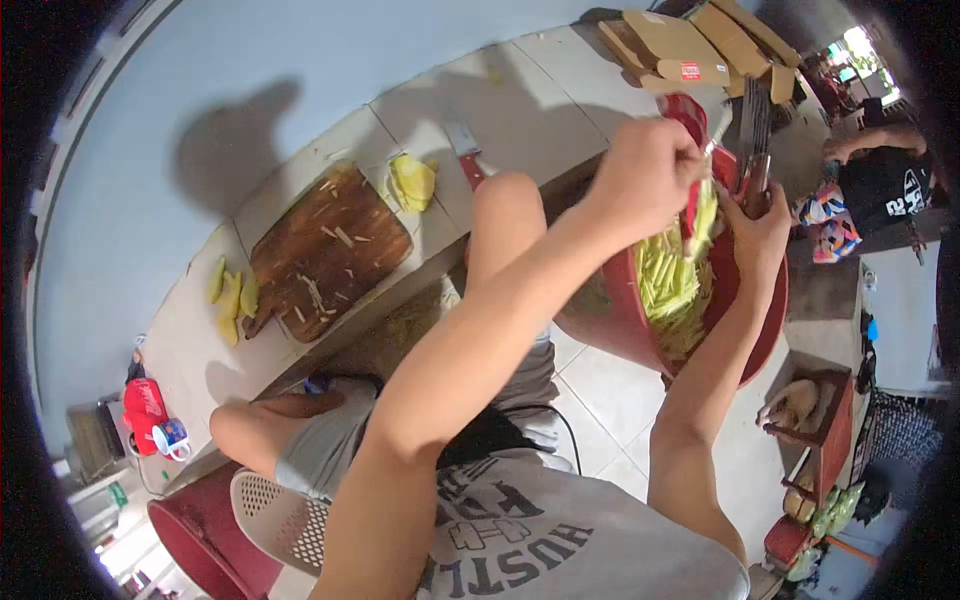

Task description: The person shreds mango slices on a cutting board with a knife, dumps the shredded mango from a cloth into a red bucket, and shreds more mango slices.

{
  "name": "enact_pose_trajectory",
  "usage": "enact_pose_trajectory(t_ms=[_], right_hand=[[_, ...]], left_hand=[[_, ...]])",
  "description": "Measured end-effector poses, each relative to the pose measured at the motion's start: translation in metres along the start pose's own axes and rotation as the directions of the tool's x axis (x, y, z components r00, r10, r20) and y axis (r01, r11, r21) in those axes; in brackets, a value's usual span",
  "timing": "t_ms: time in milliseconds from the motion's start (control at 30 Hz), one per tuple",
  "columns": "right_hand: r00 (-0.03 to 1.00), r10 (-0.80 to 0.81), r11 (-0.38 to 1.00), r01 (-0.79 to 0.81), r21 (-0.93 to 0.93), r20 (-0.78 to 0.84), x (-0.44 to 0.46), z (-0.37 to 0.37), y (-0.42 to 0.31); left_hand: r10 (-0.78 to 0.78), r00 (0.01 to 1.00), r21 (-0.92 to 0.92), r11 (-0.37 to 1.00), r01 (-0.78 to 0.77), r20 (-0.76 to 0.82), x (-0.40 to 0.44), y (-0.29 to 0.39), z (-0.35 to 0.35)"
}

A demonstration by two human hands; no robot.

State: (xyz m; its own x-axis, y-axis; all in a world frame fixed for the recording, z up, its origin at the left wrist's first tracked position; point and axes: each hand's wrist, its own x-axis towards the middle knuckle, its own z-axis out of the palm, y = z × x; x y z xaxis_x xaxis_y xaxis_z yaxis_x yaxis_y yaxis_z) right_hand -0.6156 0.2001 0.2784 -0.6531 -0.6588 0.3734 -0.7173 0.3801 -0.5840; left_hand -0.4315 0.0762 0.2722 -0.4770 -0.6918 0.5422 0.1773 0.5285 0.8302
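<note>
My left hand (650,170) is closed over a large red tub (620,310), its fingers pinching a pale green piece of fruit (704,225) that hangs down. Close beside it, my right hand (762,225) is wrapped round the brown handle of a knife (757,150). Motion smears its blade into several dark stripes pointing away from me. Thin green shreds (672,290) are heaped inside the tub. A red object (685,115) shows behind my left hand; its kind is unclear.
On the tiled ledge lie a wooden cutting board (335,245) with scraps, yellow-green fruit pieces (412,182), more slices (232,298) and a red-handled knife (464,145). Cardboard boxes (690,45) stand farther along. Another person (890,170) is at right; an animal (795,405) rests in a wooden box.
</note>
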Motion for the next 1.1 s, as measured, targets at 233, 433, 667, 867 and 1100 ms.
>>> enact_pose_trajectory(t_ms=[233,433,667,867,1100], right_hand=[[0.982,0.186,0.948,-0.187,-0.259,-0.029,-0.004,-0.005,0.103],[0.994,0.083,0.971,-0.097,-0.218,-0.076,0.0,0.031,0.108],[0.988,0.135,0.969,-0.117,-0.217,0.069,-0.021,0.109,0.099],[0.974,0.06,0.943,0.017,-0.333,0.218,-0.07,0.15,0.15],[0.942,0.161,0.911,-0.026,-0.411,0.295,-0.065,0.135,0.133]], left_hand=[[-0.397,0.888,0.051,0.917,0.396,0.232,-0.017,-0.073,0.086],[-0.396,0.88,-0.148,0.885,0.442,0.262,-0.012,-0.089,0.031],[-0.626,0.779,-0.215,0.755,0.619,0.045,-0.06,-0.078,-0.132],[-0.732,0.598,-0.217,0.674,0.706,-0.326,-0.181,-0.081,-0.3],[-0.728,0.482,-0.505,0.685,0.525,-0.487,-0.305,-0.096,-0.394]])
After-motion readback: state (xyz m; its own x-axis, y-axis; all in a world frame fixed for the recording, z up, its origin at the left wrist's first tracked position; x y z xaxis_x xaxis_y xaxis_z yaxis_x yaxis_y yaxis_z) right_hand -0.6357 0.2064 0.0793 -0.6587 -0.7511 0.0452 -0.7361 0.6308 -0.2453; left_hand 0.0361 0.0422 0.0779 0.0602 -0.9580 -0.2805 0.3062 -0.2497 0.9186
